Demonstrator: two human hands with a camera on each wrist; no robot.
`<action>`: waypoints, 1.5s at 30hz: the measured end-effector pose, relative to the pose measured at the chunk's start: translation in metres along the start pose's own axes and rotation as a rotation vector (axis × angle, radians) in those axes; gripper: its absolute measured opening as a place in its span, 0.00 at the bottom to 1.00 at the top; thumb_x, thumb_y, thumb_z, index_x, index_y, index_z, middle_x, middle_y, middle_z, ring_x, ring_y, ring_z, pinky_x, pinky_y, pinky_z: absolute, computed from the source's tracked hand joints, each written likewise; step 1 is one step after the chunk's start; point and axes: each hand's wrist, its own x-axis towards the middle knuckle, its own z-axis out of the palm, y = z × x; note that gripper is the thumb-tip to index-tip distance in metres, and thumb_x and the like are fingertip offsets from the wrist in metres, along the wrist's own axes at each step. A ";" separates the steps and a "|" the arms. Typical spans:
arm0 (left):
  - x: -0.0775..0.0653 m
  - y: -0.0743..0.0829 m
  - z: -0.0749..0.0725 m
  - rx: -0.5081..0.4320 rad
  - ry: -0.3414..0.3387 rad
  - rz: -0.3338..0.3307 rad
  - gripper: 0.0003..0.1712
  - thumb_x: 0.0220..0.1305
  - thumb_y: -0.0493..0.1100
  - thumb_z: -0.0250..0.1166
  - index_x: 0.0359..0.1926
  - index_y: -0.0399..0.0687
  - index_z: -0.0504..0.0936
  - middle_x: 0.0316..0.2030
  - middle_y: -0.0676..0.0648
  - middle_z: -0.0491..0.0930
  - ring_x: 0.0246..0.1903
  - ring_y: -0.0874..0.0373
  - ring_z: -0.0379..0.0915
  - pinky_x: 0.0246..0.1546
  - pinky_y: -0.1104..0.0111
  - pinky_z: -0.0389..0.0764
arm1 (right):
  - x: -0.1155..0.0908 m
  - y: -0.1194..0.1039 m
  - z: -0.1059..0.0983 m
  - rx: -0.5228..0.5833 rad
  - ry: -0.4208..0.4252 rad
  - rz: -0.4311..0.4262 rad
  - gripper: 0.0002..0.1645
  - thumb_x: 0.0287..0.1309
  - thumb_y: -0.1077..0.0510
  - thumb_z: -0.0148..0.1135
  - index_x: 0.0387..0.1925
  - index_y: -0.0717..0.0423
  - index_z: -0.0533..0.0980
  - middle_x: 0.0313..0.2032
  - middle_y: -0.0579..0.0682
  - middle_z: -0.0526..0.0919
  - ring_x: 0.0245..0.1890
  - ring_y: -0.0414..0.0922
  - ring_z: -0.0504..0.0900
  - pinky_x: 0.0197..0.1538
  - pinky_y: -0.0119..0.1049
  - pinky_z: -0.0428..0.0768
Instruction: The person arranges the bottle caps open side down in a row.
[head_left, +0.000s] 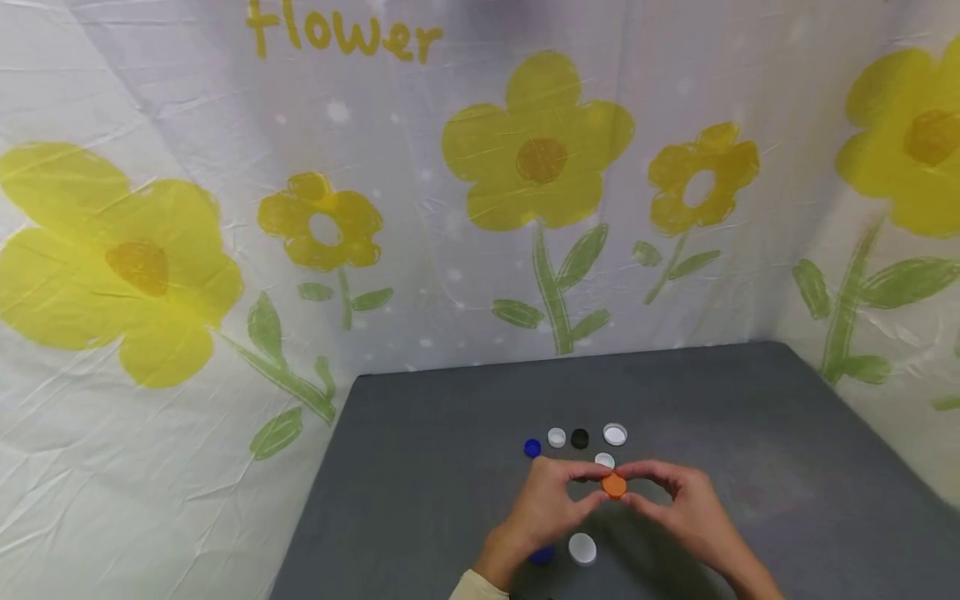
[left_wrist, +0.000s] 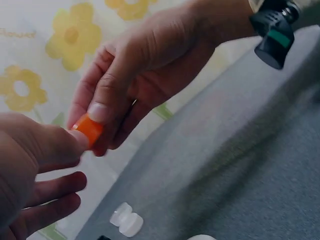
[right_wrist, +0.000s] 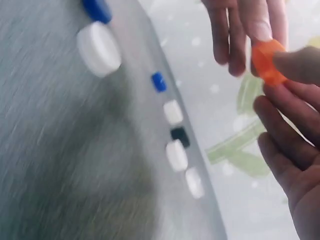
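An orange bottle cap (head_left: 614, 486) is held up over the grey table between both hands. My left hand (head_left: 546, 504) pinches its left side between thumb and forefinger. On the other side my right hand (head_left: 684, 508) pinches it the same way. In the left wrist view the orange cap (left_wrist: 88, 131) shows its side, with a thumb on each end. The right wrist view has the cap (right_wrist: 268, 61) partly covered by a thumb. Just beyond it in the head view lies a white cap (head_left: 604, 460).
Farther back on the table (head_left: 420, 467) lie a small blue cap (head_left: 532, 448), a white cap (head_left: 557, 437), a black cap (head_left: 580, 438) and another white cap (head_left: 615, 434). Nearer me are a larger white cap (head_left: 582, 549) and a blue cap (head_left: 542, 556), partly hidden by my left wrist.
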 end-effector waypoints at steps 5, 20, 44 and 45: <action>-0.005 -0.003 0.008 0.116 -0.116 0.033 0.15 0.65 0.37 0.80 0.52 0.50 0.94 0.46 0.55 0.94 0.49 0.73 0.87 0.50 0.83 0.82 | -0.009 0.014 -0.003 -0.157 -0.096 -0.052 0.15 0.59 0.53 0.84 0.47 0.38 0.90 0.44 0.32 0.93 0.49 0.36 0.91 0.54 0.46 0.90; -0.018 -0.005 0.036 0.336 -0.262 -0.046 0.13 0.63 0.47 0.82 0.49 0.60 0.96 0.40 0.65 0.93 0.34 0.80 0.77 0.38 0.86 0.74 | -0.022 0.037 0.003 -0.266 -0.236 -0.101 0.14 0.54 0.52 0.86 0.42 0.39 0.91 0.41 0.34 0.93 0.44 0.32 0.89 0.47 0.37 0.88; -0.022 -0.006 0.042 0.446 -0.324 -0.011 0.15 0.65 0.47 0.80 0.52 0.57 0.94 0.43 0.62 0.93 0.40 0.75 0.84 0.44 0.82 0.80 | -0.021 0.040 0.002 -0.320 -0.269 -0.155 0.15 0.51 0.55 0.86 0.36 0.39 0.86 0.35 0.32 0.89 0.35 0.31 0.83 0.37 0.34 0.81; -0.021 -0.007 0.039 0.445 -0.305 -0.005 0.16 0.64 0.47 0.80 0.53 0.57 0.94 0.44 0.62 0.93 0.41 0.74 0.84 0.44 0.82 0.81 | -0.019 0.037 0.000 -0.318 -0.270 -0.157 0.15 0.51 0.55 0.86 0.37 0.40 0.86 0.36 0.33 0.90 0.35 0.32 0.85 0.37 0.35 0.82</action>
